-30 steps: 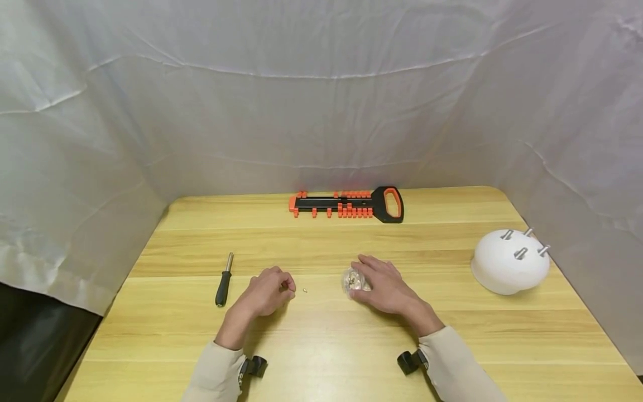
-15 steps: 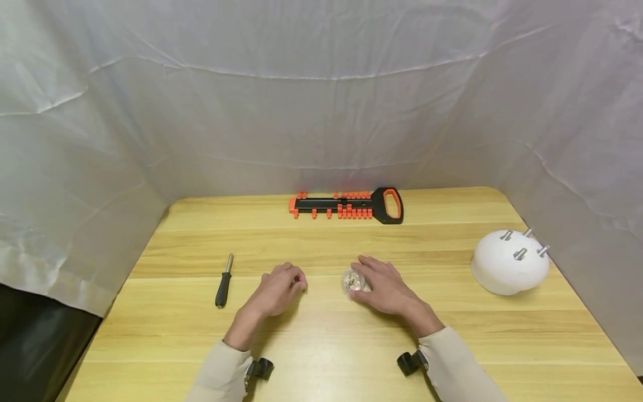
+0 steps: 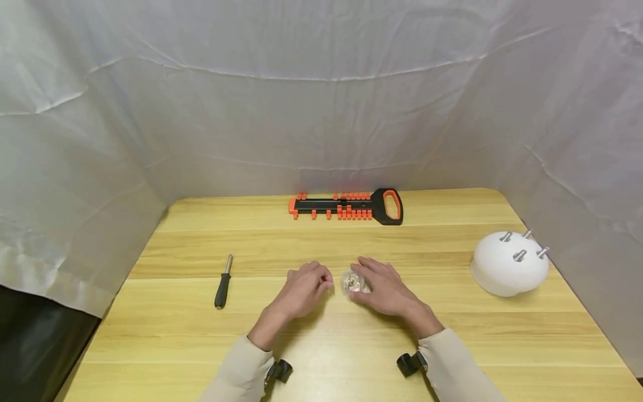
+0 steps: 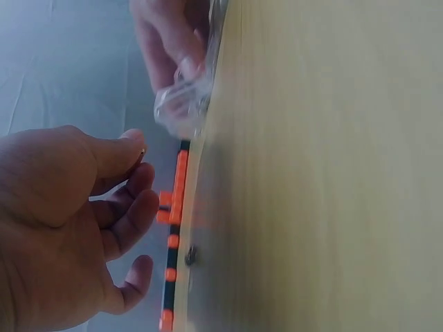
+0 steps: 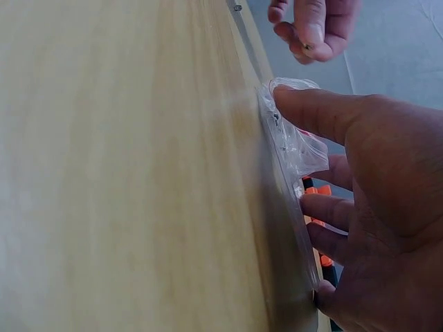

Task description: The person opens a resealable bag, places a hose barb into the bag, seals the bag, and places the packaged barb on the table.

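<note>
Between the thumb and index finger of my left hand (image 3: 303,290) is pinched a tiny brass-coloured metal piece (image 4: 142,152); the fingertips cover most of it, so its kind cannot be made out. That hand is just above the table, a short way left of a clear plastic bag (image 3: 352,282) with small metal parts in it. My right hand (image 3: 384,287) holds the bag down on the tabletop, thumb on the near side and fingers on the far side. Its open-looking, crumpled edge (image 5: 311,152) shows in the right wrist view.
A screwdriver handle (image 3: 222,290) with a metal shaft lies at the left. Along the back edge lies a black and orange rack (image 3: 331,205) with a loop handle. At the right rests a white rounded object (image 3: 509,265) with several metal posts on top.
My left hand has moved right, first to the tiny metal piece on the table, then toward the bag with the piece pinched in its fingers. The right hand stays on the bag.
</note>
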`<control>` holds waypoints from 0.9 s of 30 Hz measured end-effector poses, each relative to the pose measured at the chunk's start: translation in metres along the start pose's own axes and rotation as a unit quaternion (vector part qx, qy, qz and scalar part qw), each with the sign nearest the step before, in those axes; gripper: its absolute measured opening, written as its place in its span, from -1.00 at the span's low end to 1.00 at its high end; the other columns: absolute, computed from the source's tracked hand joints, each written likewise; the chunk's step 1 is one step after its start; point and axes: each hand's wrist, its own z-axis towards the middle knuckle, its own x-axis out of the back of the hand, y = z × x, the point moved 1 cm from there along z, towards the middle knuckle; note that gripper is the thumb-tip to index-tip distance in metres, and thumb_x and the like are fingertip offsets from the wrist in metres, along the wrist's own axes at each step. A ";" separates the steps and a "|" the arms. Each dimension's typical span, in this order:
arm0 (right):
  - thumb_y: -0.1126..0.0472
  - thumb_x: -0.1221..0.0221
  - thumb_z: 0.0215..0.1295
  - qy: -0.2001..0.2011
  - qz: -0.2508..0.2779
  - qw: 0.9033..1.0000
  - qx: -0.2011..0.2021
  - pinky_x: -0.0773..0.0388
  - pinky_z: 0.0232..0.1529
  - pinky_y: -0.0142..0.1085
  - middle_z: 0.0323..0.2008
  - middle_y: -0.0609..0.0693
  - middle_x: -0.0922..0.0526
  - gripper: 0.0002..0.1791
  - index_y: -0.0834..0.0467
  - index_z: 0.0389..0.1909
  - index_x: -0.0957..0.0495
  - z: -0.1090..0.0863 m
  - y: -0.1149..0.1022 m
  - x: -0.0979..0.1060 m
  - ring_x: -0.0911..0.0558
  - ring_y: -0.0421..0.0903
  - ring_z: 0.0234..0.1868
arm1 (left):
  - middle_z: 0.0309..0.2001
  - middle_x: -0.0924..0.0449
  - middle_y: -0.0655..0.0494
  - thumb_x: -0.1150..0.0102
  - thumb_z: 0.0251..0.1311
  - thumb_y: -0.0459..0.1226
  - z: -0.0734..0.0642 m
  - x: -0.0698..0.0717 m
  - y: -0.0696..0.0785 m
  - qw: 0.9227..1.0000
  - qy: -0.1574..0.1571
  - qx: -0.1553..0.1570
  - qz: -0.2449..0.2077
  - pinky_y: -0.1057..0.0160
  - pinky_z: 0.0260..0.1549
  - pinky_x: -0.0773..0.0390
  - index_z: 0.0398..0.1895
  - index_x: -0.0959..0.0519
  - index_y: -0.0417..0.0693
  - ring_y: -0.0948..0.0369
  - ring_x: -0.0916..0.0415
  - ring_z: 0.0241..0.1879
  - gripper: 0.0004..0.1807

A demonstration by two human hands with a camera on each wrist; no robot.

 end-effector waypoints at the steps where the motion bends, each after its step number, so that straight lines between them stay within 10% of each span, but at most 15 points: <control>1: -0.18 -0.20 0.23 -0.002 0.000 1.000 -0.002 0.12 0.44 0.22 0.48 0.07 -0.18 -0.25 0.03 0.39 -0.30 0.000 0.000 0.000 -0.13 0.10 0.50 | -0.21 -0.53 0.22 -0.07 0.37 -0.13 0.001 -0.001 0.002 1.000 -0.001 -0.002 0.001 0.07 -0.12 -0.30 -0.27 -0.55 0.10 0.19 -0.43 -0.11 -0.89; 27: -0.19 -0.19 0.24 -0.003 -0.007 1.000 -0.003 0.10 0.43 0.22 0.47 0.07 -0.19 -0.27 -0.07 0.40 -0.29 0.000 0.001 -0.001 -0.13 0.11 0.50 | -0.04 -0.49 0.23 -0.04 0.38 -0.08 0.028 -0.019 0.023 0.999 -0.001 -0.029 0.014 0.13 -0.10 -0.28 -0.16 -0.57 0.16 0.21 -0.38 0.00 -0.86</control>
